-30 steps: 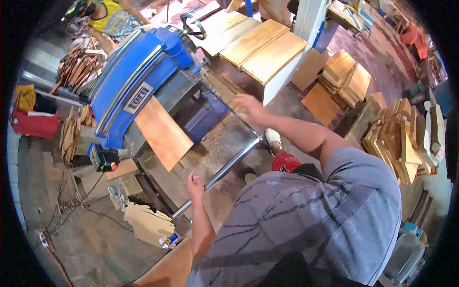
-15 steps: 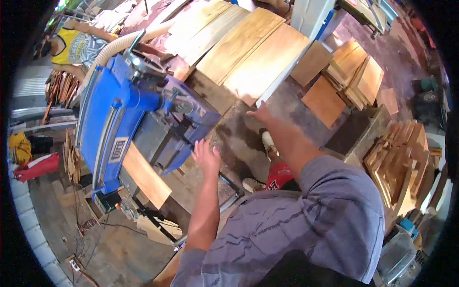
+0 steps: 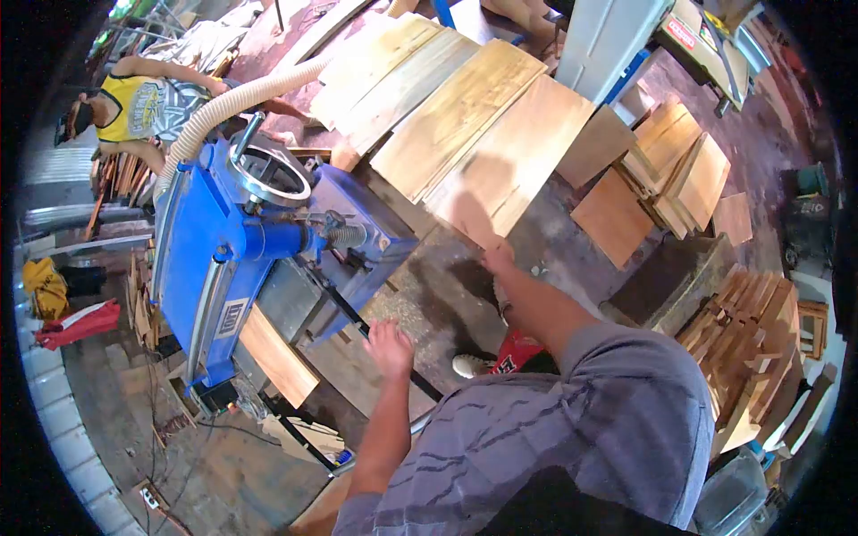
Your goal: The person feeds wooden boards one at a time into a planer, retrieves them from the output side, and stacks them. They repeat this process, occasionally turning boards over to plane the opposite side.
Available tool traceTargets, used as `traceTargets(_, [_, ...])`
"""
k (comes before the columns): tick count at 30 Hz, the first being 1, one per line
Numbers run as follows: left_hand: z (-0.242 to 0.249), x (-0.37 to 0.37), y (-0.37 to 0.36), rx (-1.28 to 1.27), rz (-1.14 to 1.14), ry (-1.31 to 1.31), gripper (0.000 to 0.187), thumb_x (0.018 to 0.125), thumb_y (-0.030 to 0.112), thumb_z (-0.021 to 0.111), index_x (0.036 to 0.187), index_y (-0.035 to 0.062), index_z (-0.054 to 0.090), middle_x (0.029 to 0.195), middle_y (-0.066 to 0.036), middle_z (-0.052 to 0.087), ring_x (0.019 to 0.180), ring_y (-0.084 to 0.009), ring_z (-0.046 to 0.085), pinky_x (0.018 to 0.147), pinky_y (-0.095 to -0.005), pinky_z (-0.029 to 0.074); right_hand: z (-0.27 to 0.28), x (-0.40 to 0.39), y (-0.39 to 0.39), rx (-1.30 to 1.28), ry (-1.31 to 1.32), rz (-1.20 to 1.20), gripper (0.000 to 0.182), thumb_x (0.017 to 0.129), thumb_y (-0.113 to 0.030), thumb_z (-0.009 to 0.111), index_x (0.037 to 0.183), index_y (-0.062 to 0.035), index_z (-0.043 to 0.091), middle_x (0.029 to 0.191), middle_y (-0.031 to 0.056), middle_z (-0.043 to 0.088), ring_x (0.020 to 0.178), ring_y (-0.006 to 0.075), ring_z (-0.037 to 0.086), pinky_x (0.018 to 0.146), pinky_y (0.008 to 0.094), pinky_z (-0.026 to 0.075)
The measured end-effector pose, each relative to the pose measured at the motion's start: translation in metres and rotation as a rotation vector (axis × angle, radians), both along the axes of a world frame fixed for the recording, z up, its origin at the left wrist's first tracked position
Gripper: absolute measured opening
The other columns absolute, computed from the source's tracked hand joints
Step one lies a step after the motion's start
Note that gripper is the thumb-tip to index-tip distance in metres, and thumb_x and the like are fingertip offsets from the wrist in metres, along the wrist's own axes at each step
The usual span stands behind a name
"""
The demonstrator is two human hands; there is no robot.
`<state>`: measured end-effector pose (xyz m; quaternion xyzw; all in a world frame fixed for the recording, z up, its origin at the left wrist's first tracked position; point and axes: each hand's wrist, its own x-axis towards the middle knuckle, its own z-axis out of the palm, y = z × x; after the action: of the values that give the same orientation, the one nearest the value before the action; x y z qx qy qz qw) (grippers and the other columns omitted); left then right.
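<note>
My left hand (image 3: 391, 347) is above the black bar (image 3: 344, 309) beside the blue planer (image 3: 207, 255), its fingers loosely bent and partly apart. A light wooden board (image 3: 277, 357) sticks out from under the planer, left of this hand. My right hand (image 3: 494, 256) reaches forward to the near end of the rightmost wooden panel (image 3: 527, 143) in a row of panels. Its fingers blend into the shaded wood, so I cannot tell whether they grip it. Another wide panel (image 3: 460, 112) lies alongside.
A ribbed hose (image 3: 214, 112) runs behind the planer, where a person (image 3: 147, 103) in a yellow top bends over. Stacked boards (image 3: 693, 183) and a pile of wood pieces (image 3: 746, 339) stand to the right. Cables (image 3: 152, 447) lie on the floor at lower left.
The view has shifted, so the planer and panels sit lower in the picture. My left hand's fingers look less spread, and my right hand is at the panel's near end.
</note>
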<state>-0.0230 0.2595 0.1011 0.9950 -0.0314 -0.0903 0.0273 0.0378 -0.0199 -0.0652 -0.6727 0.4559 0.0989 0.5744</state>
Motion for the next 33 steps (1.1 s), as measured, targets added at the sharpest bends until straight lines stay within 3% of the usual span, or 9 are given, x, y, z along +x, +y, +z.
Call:
traceTargets(8, [-0.002, -0.004, 0.001, -0.058, -0.050, -0.078, 0.028, 0.080, 0.012, 0.061, 0.108, 0.0149, 0.063, 0.119, -0.003, 0.061, 0.127, -0.0278, 0.046, 0.106, -0.0578, 0.027, -0.006, -0.013, -0.067, 0.963, -0.215, -0.272, 0.044, 0.093, -0.023, 0.063, 0.132, -0.0102, 0.049, 0.117, 0.0067, 0.063, 0.098, 0.0253, 0.063, 0.073, 0.0389, 0.057])
traceTargets(13, [-0.001, -0.005, 0.000, -0.066, -0.040, -0.089, 0.029, 0.079, 0.011, 0.062, 0.108, 0.0150, 0.063, 0.116, -0.003, 0.063, 0.125, -0.0290, 0.048, 0.106, -0.0560, 0.028, 0.011, -0.020, -0.088, 0.760, -0.317, 0.077, 0.051, 0.093, -0.027, 0.063, 0.135, -0.0026, 0.046, 0.118, 0.0086, 0.062, 0.101, 0.0220, 0.062, 0.085, 0.0373, 0.052])
traceTargets(18, [-0.001, -0.008, 0.007, -0.154, -0.036, -0.135, 0.031, 0.080, 0.015, 0.064, 0.111, 0.0139, 0.062, 0.116, -0.004, 0.063, 0.123, -0.0285, 0.049, 0.107, -0.0547, 0.026, 0.128, -0.103, -0.074, 0.439, -0.374, 0.315, 0.042, 0.094, -0.022, 0.060, 0.129, 0.0003, 0.052, 0.117, 0.0091, 0.062, 0.101, 0.0186, 0.059, 0.090, 0.0343, 0.047])
traceTargets(23, [0.035, 0.008, -0.011, -0.648, 0.182, 0.062, 0.047, 0.090, 0.025, 0.063, 0.132, 0.0065, 0.051, 0.128, -0.014, 0.060, 0.123, -0.0283, 0.053, 0.108, -0.0454, 0.032, 0.202, -0.166, -0.043, 0.315, -0.440, 0.671, 0.040, 0.094, -0.019, 0.060, 0.127, 0.0017, 0.053, 0.119, 0.0089, 0.060, 0.104, 0.0171, 0.055, 0.091, 0.0342, 0.046])
traceTargets(25, [0.049, 0.000, -0.019, -0.812, 0.064, -0.073, 0.052, 0.091, 0.026, 0.064, 0.136, 0.0064, 0.048, 0.129, -0.018, 0.058, 0.121, -0.0287, 0.055, 0.102, -0.0384, 0.041, 0.225, -0.181, -0.027, 0.597, -0.497, 0.662, 0.047, 0.094, -0.014, 0.056, 0.136, 0.0014, 0.043, 0.123, 0.0100, 0.059, 0.108, 0.0170, 0.054, 0.092, 0.0350, 0.045])
traceTargets(26, [0.055, -0.008, -0.024, -0.901, 0.063, -0.060, 0.066, 0.088, 0.044, 0.064, 0.138, 0.0039, 0.046, 0.130, -0.017, 0.057, 0.120, -0.0318, 0.053, 0.106, -0.0415, 0.034, 0.234, -0.183, -0.019, 0.603, -0.485, 0.738, 0.047, 0.094, -0.014, 0.056, 0.136, 0.0014, 0.043, 0.123, 0.0100, 0.059, 0.108, 0.0170, 0.054, 0.092, 0.0350, 0.045])
traceTargets(29, [0.111, -0.051, -0.039, -1.479, -0.074, -0.236, 0.067, 0.088, 0.041, 0.067, 0.134, -0.0026, 0.046, 0.124, -0.015, 0.060, 0.114, -0.0275, 0.055, 0.101, -0.0386, 0.039, 0.264, -0.199, 0.028, 0.089, -0.477, 1.138, 0.060, 0.089, -0.008, 0.054, 0.144, -0.0014, 0.032, 0.137, 0.0184, 0.048, 0.123, 0.0248, 0.049, 0.102, 0.0379, 0.040])
traceTargets(31, [0.132, -0.085, -0.018, -1.605, 0.110, -0.067, 0.055, 0.089, 0.030, 0.068, 0.126, -0.0066, 0.051, 0.116, -0.012, 0.062, 0.106, -0.0208, 0.057, 0.094, -0.0364, 0.045, 0.295, -0.215, 0.087, -0.336, -0.925, 1.218, 0.071, 0.082, -0.006, 0.056, 0.147, -0.0073, 0.027, 0.145, 0.0311, 0.030, 0.137, 0.0417, 0.030, 0.111, 0.0450, 0.029])
traceTargets(33, [0.130, -0.108, 0.021, -1.825, 0.480, -0.044, 0.037, 0.090, 0.015, 0.064, 0.118, -0.0061, 0.055, 0.109, -0.011, 0.063, 0.100, -0.0166, 0.058, 0.086, -0.0328, 0.048, 0.301, -0.230, 0.137, -0.437, -0.869, 1.335, 0.074, 0.081, -0.009, 0.059, 0.148, -0.0086, 0.026, 0.147, 0.0320, 0.024, 0.139, 0.0452, 0.025, 0.112, 0.0493, 0.027])
